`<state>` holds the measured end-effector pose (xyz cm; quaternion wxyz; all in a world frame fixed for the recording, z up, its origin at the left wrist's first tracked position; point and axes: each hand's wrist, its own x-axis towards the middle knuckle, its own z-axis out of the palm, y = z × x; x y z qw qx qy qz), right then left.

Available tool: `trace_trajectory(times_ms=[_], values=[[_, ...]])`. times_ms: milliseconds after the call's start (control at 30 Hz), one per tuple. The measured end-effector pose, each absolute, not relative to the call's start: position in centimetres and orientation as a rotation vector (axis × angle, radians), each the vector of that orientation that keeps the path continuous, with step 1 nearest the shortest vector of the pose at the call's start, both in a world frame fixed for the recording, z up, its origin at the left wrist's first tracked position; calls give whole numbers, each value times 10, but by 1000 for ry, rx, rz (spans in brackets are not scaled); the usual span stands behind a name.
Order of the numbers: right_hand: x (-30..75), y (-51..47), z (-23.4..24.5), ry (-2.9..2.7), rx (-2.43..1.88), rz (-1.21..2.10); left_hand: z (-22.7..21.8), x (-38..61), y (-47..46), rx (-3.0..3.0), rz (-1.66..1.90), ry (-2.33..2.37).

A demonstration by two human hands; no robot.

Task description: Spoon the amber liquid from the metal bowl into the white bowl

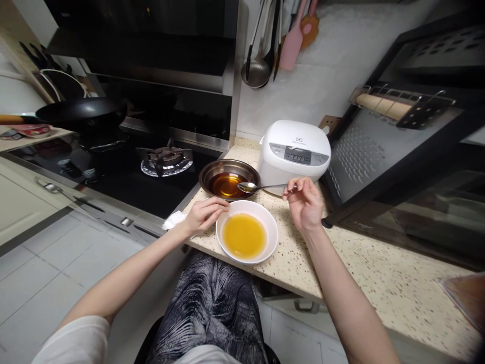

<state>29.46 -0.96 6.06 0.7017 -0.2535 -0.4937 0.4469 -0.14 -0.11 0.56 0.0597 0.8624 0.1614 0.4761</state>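
Observation:
A white bowl [247, 208] of yellow liquid sits at the counter's front edge. My left hand [204, 214] rests against its left rim, fingers curled on it. My right hand [304, 201] pinches the handle of a metal spoon [254, 187], held level above the gap between the two bowls. The spoon's bowl end hovers over the near rim of a metal bowl [210, 173] holding dark amber liquid, just behind the white bowl.
A white rice cooker [295, 151] stands behind the spoon. A gas hob [166, 161] and a black pan [85, 114] lie to the left. A dark rack [394, 146] stands right. A folded tissue [173, 219] lies by my left wrist. Utensils [273, 40] hang on the wall.

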Motion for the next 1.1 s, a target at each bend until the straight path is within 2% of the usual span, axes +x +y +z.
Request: trace_trajectory(times_ms=[267,900,1100], values=[[301,-17,70,-1137,-576,975,6,-1,-1,2602,1430,493],[293,-26,68,-1315,-575,1167,5,-2,-2,2623,1428,500],[288,-30,68,-1452,-550,1117,6,-1,-2,2612,1429,509]])
